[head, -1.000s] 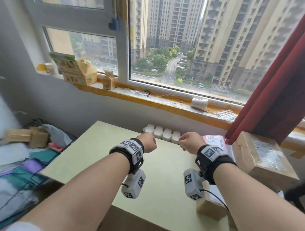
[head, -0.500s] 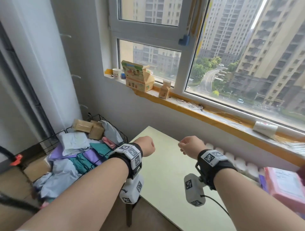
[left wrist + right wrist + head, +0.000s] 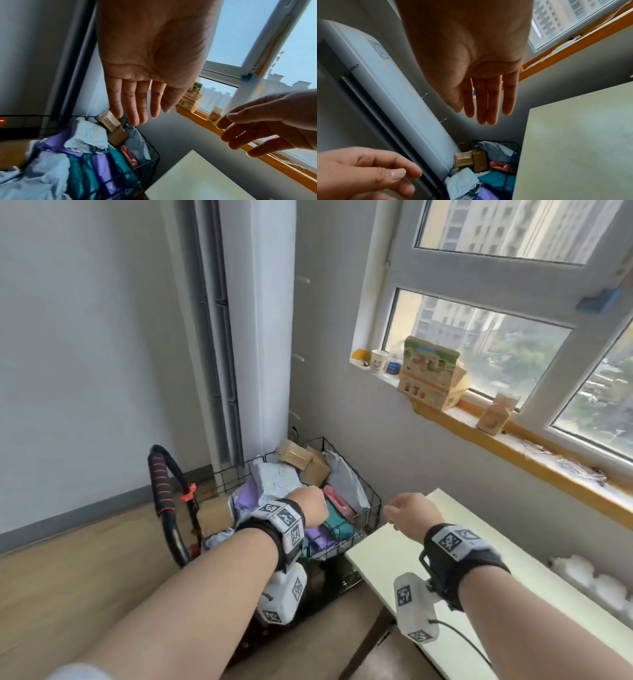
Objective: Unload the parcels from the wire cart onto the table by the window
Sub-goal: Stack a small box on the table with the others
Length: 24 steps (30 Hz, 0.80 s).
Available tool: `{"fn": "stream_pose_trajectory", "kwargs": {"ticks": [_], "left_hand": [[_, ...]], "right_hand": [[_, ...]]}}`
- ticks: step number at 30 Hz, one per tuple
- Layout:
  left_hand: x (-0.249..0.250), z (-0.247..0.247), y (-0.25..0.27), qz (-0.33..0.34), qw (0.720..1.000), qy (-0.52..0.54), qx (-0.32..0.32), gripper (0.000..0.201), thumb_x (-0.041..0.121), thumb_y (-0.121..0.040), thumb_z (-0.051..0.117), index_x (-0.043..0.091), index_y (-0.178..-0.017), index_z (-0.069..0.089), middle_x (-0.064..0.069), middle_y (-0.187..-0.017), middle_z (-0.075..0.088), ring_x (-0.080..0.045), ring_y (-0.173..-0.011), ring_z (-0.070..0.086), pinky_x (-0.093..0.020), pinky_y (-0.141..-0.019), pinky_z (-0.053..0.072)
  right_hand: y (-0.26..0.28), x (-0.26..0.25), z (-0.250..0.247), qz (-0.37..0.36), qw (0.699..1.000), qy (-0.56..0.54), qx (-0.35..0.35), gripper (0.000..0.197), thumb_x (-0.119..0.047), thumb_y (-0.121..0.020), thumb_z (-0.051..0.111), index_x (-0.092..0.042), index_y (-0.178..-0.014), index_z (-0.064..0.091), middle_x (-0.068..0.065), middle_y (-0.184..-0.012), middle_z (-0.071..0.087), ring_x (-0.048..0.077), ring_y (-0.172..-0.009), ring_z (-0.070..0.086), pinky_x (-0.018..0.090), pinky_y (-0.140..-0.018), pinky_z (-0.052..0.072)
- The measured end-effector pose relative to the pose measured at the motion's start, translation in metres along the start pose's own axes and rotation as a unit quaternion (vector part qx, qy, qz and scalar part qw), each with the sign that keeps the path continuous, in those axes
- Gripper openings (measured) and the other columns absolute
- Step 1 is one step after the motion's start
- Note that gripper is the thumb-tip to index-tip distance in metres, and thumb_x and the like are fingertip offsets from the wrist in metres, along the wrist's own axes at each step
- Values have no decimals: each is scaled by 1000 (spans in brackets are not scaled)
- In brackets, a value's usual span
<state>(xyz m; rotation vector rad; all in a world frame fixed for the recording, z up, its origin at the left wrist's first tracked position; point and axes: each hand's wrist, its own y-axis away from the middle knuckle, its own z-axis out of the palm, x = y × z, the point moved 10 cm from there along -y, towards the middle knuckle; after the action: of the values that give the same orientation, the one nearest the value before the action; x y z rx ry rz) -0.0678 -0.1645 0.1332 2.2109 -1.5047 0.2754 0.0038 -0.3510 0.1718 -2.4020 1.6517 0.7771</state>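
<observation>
A black wire cart [image 3: 371,501] in the room's corner holds several parcels: two brown boxes [image 3: 303,462], pale blue bags [image 3: 277,479], purple, teal and pink mailers [image 3: 102,166]. The pale green table [image 3: 479,583] stands to its right, under the window. My left hand [image 3: 310,503] hovers over the cart with straight fingers [image 3: 135,108], holding nothing. My right hand [image 3: 409,513] hangs above the table's left corner, fingers [image 3: 488,108] straight and bare. Neither touches a parcel.
A tall white air conditioner [image 3: 255,330] stands behind the cart. The cart's black handle with red grip [image 3: 164,491] rises at the left. The window sill [image 3: 513,436] carries a cup, cartons and a small box. White foam [image 3: 596,580] lies behind the table.
My view has swung left from the table and its parcels to the cart in the corner. Both hands travelled left with it, the left one now over the cart.
</observation>
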Motion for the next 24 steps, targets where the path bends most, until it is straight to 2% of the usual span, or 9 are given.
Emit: {"fn": "stream_pose_trajectory", "kwargs": {"ticks": [2, 5, 9, 13, 16, 18, 20, 22, 24], "left_hand": [[-32, -11, -1, -19, 1000, 2, 7, 24, 15, -88, 48, 3, -97, 68, -19, -105, 68, -33, -102, 63, -32, -81, 49], [-71, -21, 0, -44, 999, -4, 16, 29, 17, -92, 48, 6, -111, 67, -11, -115, 66, -29, -109, 60, -31, -87, 48], [-107, -28, -5, -67, 997, 29, 30, 27, 17, -92, 49, 5, -105, 69, -10, -110, 69, -28, -106, 62, -32, -90, 51], [-127, -33, -10, -90, 994, 45, 39, 25, 21, -91, 51, 9, -106, 68, -9, -112, 67, -28, -104, 62, -34, -91, 51], [-139, -40, -18, -100, 993, 35, 44, 24, 22, -90, 51, 13, -104, 68, -6, -113, 65, -27, -106, 60, -33, -93, 49], [-148, -45, -29, -103, 993, 33, 45, 21, 20, -86, 51, 13, -92, 71, -6, -109, 67, -27, -101, 62, -33, -89, 51], [-151, -52, -41, -100, 994, 30, 41, 19, 15, -86, 50, 15, -80, 68, -6, -96, 68, -28, -91, 62, -31, -82, 52], [-154, -63, -57, -101, 993, 32, 47, 22, 13, -86, 49, 16, -83, 70, -7, -94, 68, -29, -91, 63, -28, -76, 48], [-156, -76, -76, -103, 992, 29, 59, 23, 14, -88, 49, 11, -92, 72, -7, -104, 70, -28, -99, 63, -25, -76, 44]], "right_hand": [[-7, -25, 18, -7, 1000, 3, -9, 20, -26, -89, 54, -15, -88, 70, 5, -87, 68, 25, -87, 65, 24, -75, 45], [-16, -53, 43, -10, 1000, 0, -28, 27, -31, -91, 52, -12, -94, 71, 8, -92, 71, 25, -88, 66, 30, -82, 52], [-31, -75, 61, -18, 999, 16, -38, 22, -27, -87, 55, -17, -93, 74, 6, -94, 72, 24, -89, 65, 32, -83, 53], [-49, -91, 68, -31, 999, 25, -36, 26, -28, -90, 51, -15, -96, 73, 7, -94, 71, 24, -88, 65, 31, -84, 53], [-67, -104, 75, -42, 998, 16, -45, 26, -28, -92, 49, -16, -94, 72, 3, -89, 71, 18, -82, 66, 32, -82, 55], [-82, -112, 80, -48, 997, 17, -50, 24, -28, -92, 50, -17, -88, 72, 1, -84, 70, 16, -79, 66, 31, -80, 56], [-100, -120, 83, -54, 997, 15, -51, 22, -29, -92, 53, -19, -86, 71, 0, -82, 70, 15, -77, 66, 29, -78, 55], [-121, -127, 83, -61, 997, 20, -52, 22, -26, -92, 52, -16, -90, 72, 2, -86, 69, 16, -78, 65, 27, -74, 54], [-144, -134, 82, -71, 996, 25, -57, 24, -22, -93, 50, -12, -95, 72, 5, -92, 70, 17, -80, 64, 26, -72, 52]]}}
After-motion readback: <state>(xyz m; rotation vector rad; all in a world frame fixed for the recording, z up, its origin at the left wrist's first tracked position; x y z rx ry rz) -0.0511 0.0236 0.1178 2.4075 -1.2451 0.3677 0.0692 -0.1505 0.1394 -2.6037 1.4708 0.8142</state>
